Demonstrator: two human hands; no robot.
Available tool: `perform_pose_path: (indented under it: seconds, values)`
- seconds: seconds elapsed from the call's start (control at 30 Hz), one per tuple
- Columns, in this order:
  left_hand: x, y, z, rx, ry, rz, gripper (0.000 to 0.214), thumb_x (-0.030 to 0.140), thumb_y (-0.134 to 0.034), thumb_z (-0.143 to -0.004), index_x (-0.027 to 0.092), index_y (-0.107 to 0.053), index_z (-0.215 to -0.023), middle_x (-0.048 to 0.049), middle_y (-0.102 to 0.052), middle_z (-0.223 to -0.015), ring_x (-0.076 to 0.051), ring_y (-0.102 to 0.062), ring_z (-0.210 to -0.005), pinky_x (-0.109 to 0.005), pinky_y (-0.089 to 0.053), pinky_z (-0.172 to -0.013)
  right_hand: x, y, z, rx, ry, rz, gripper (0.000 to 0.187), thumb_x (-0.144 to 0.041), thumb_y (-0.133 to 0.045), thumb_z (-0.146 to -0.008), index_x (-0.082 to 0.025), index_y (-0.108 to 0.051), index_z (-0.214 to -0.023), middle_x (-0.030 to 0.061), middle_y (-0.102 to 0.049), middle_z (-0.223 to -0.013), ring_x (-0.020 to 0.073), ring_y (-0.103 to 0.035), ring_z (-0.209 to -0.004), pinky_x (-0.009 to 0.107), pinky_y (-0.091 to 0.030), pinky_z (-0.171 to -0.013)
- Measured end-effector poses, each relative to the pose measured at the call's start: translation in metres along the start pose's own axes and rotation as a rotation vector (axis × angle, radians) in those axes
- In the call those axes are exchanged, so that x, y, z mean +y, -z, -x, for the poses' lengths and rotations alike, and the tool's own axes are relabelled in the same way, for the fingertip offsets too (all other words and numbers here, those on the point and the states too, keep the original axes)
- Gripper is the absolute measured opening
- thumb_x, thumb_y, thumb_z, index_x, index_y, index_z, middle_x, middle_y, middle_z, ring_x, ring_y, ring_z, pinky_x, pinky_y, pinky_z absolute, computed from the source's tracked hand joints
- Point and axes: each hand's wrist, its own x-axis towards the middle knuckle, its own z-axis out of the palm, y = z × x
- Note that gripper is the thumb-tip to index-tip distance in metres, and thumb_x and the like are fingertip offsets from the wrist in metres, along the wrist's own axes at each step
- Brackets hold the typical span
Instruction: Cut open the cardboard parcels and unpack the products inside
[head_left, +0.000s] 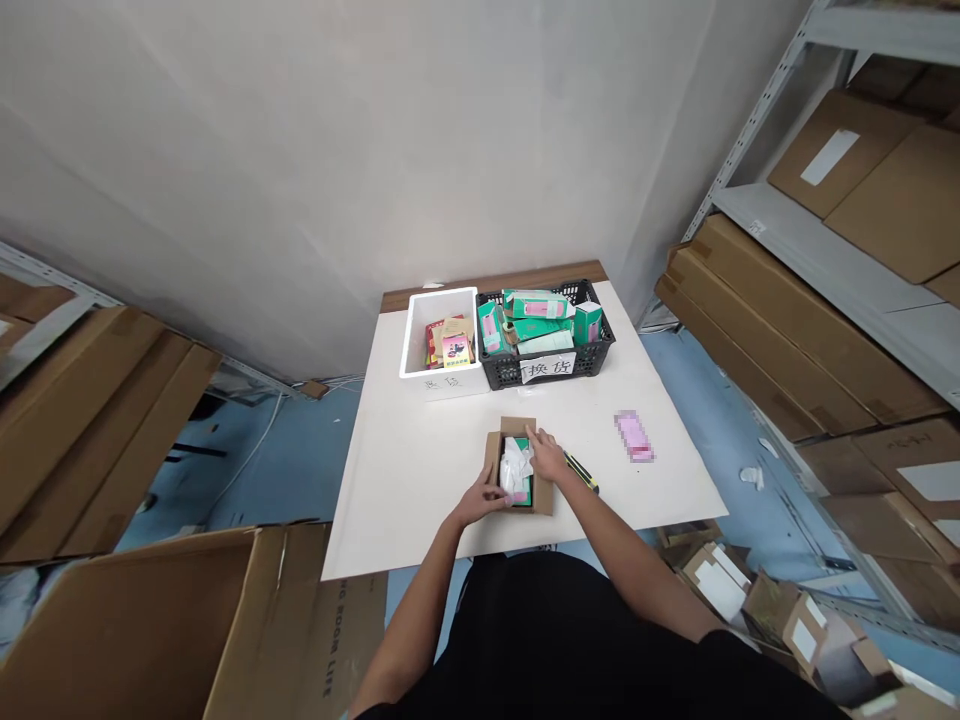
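A small open cardboard box (pixel 544 499) lies on the white table in front of me, its flaps folded outward. Inside it are crumpled white wrapping (pixel 514 468) and a green carton (pixel 526 492), partly covered. My left hand (pixel 480 499) grips the box's left side, with the thumb reaching over the contents at the near end. On the right side, my right hand (pixel 547 455) has its fingers apart, tips touching the wrapping and the box's edge. Beside my right wrist lies a yellow-and-black utility knife (pixel 582 472).
Behind the box stand a white foam bin (pixel 442 384) with colourful packets and a black plastic crate (pixel 504 374) with several green cartons. A pixelated pink item (pixel 634 436) lies right. A large open carton (pixel 255 610) stands left; loaded shelves (pixel 840 240) flank the table.
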Motion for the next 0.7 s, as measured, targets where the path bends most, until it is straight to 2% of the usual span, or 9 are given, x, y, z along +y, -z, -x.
perform_pose_path:
  seconds: [0.13,0.23,0.3,0.33,0.4,0.47,0.5,0.6,0.7]
  values:
    - [-0.004,-0.002,-0.001,-0.073,-0.056,-0.116,0.063,0.042,-0.099,-0.059,0.023,-0.082,-0.116,-0.0051,-0.013,-0.18,-0.037,-0.023,-0.163,-0.039,-0.035,-0.129,-0.013,0.007,-0.022,-0.086,-0.057,0.015,0.092,-0.017,-0.061,-0.089,-0.033,-0.023,-0.171,0.0158,-0.037,-0.169,0.0348,-0.038,-0.148,0.045,-0.041,-0.11]
    - [-0.007,-0.011,-0.001,-0.036,-0.022,-0.125,0.032,0.03,-0.096,-0.065,0.02,-0.083,-0.093,0.0003,0.001,-0.181,-0.036,-0.036,-0.158,-0.037,-0.047,-0.12,-0.021,0.008,-0.032,-0.129,-0.103,-0.026,0.092,-0.018,-0.062,-0.089,-0.028,-0.023,-0.171,0.0193,-0.04,-0.166,0.0359,-0.038,-0.149,0.049,-0.039,-0.112]
    - [-0.008,-0.017,0.001,-0.022,0.006,-0.102,0.018,0.026,-0.093,-0.069,0.019,-0.081,-0.08,0.0031,0.002,-0.181,-0.034,-0.043,-0.155,-0.036,-0.053,-0.113,-0.023,0.005,-0.032,-0.109,-0.119,-0.061,0.089,-0.019,-0.063,-0.089,-0.025,-0.027,-0.17,0.02,-0.035,-0.169,0.0375,-0.035,-0.152,0.053,-0.035,-0.116]
    - [-0.009,-0.019,0.001,-0.016,0.019,-0.095,0.016,0.025,-0.092,-0.07,0.019,-0.08,-0.076,0.0036,0.001,-0.181,-0.034,-0.043,-0.155,-0.036,-0.053,-0.112,-0.024,0.003,-0.029,-0.045,-0.119,-0.077,0.085,-0.02,-0.062,-0.09,-0.023,-0.031,-0.169,0.0198,-0.033,-0.171,0.0381,-0.032,-0.155,0.055,-0.033,-0.118]
    - [-0.009,-0.021,0.002,0.001,0.035,-0.087,0.016,0.024,-0.093,-0.068,0.018,-0.079,-0.074,0.0035,-0.002,-0.181,-0.033,-0.038,-0.158,-0.036,-0.052,-0.112,-0.026,-0.006,-0.02,0.181,-0.094,-0.112,0.074,-0.017,-0.057,-0.092,-0.019,-0.041,-0.164,0.0185,-0.033,-0.171,0.0367,-0.026,-0.158,0.055,-0.029,-0.122]
    - [-0.007,-0.022,0.002,0.014,0.048,-0.071,0.019,0.023,-0.095,-0.065,0.019,-0.079,-0.075,0.003,-0.007,-0.181,-0.033,-0.034,-0.16,-0.036,-0.05,-0.114,-0.03,-0.017,-0.01,0.371,-0.007,-0.149,0.063,-0.013,-0.048,-0.094,-0.017,-0.052,-0.157,0.0172,-0.043,-0.165,0.0321,-0.031,-0.156,0.051,-0.029,-0.125]
    - [-0.006,-0.022,0.002,0.017,0.057,-0.06,0.022,0.023,-0.096,-0.062,0.019,-0.08,-0.077,0.0024,-0.009,-0.18,-0.033,-0.033,-0.16,-0.036,-0.05,-0.114,-0.032,-0.023,-0.006,0.391,0.053,-0.164,0.059,-0.011,-0.045,-0.095,-0.016,-0.058,-0.152,0.0162,-0.05,-0.16,0.0296,-0.037,-0.153,0.048,-0.031,-0.125]
    - [-0.004,-0.021,0.001,0.015,0.073,-0.038,0.033,0.025,-0.099,-0.054,0.019,-0.08,-0.081,0.0004,-0.013,-0.18,-0.034,-0.033,-0.16,-0.037,-0.05,-0.115,-0.039,-0.034,-0.004,0.213,0.145,-0.138,0.057,-0.009,-0.045,-0.094,-0.014,-0.062,-0.148,0.0162,-0.056,-0.156,0.0269,-0.047,-0.146,0.041,-0.034,-0.125]
    - [0.0,-0.021,0.0,0.01,0.077,-0.035,0.027,0.022,-0.097,-0.056,0.019,-0.078,-0.075,0.0008,-0.011,-0.18,-0.034,-0.033,-0.16,-0.037,-0.049,-0.116,-0.043,-0.036,-0.013,0.013,0.078,-0.019,0.073,-0.008,-0.055,-0.087,-0.007,-0.047,-0.16,0.0224,-0.041,-0.167,0.0314,-0.035,-0.156,0.042,-0.029,-0.127]
